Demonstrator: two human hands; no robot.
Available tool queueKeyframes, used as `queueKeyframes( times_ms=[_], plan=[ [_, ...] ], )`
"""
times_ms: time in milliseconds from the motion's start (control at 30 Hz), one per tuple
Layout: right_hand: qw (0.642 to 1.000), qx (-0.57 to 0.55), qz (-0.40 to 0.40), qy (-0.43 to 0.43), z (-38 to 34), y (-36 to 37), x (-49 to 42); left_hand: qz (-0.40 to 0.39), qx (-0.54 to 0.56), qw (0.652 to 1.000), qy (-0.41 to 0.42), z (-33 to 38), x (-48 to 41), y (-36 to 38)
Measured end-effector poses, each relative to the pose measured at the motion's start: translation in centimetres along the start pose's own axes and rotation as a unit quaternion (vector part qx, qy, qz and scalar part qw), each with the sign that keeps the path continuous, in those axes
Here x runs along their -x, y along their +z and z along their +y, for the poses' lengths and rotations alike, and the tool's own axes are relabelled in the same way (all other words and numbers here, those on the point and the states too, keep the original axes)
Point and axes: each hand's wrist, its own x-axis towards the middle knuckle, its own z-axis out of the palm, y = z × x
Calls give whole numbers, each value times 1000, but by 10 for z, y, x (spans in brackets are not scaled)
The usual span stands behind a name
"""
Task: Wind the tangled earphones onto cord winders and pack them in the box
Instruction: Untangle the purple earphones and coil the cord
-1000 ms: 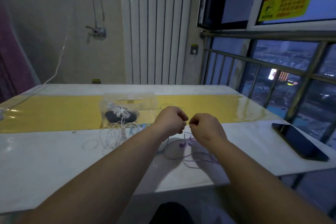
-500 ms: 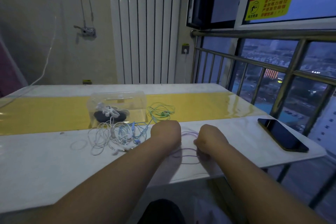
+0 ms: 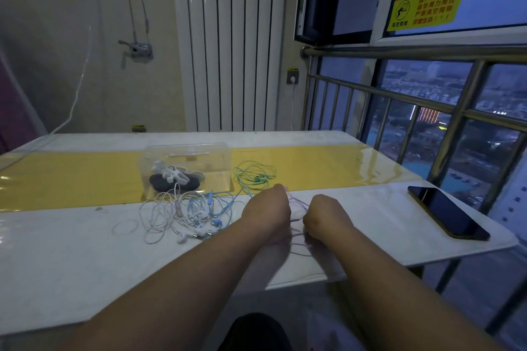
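Observation:
My left hand and my right hand are down on the white table, fingers curled, with purple earphones running between them and looping under my wrists. Both hands seem to hold that cord; the fingertips are hidden. A tangle of white earphones and blue earphones lies to the left. Green earphones lie on the yellow strip. The clear box stands behind, holding white cord winders and a dark one.
A black phone lies at the table's right edge. A metal railing and window run along the right side. A radiator stands behind the table. A thin loose loop lies left of the tangle.
Both hands came down from above the table onto its surface with the purple cord. The view shifted right, bringing the green earphones into sight.

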Motion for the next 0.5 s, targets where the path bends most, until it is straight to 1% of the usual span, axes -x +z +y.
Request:
queueKeyframes(
  times_ms=[67, 167, 200, 267, 333, 400, 433, 500],
  plan=[
    [1000, -12, 28, -9, 3, 1, -3, -14, 102, 994, -24, -1, -7, -3],
    [996, -71, 52, -14, 8, 3, -12, -26, 237, 970, -48, -4, -13, -6],
    [992, -115, 48, -15, 9, 2, -15, -26, 272, 960, -58, -5, -13, -7],
    [969, -246, 34, -12, 6, -1, -16, -29, 342, 936, -72, -4, -12, -12],
    [928, -373, 6, 15, -1, -6, -16, -40, 368, 926, -79, -5, -11, -17],
    [881, -471, -13, 52, -8, -13, -14, -67, 352, 930, -77, -6, -11, -20],
    [867, -494, -17, 63, -11, -17, -12, -85, 344, 932, -73, -7, -11, -19],
    [862, -504, -16, 58, -17, -24, -9, -114, 336, 932, -69, -9, -10, -17]
  ],
)
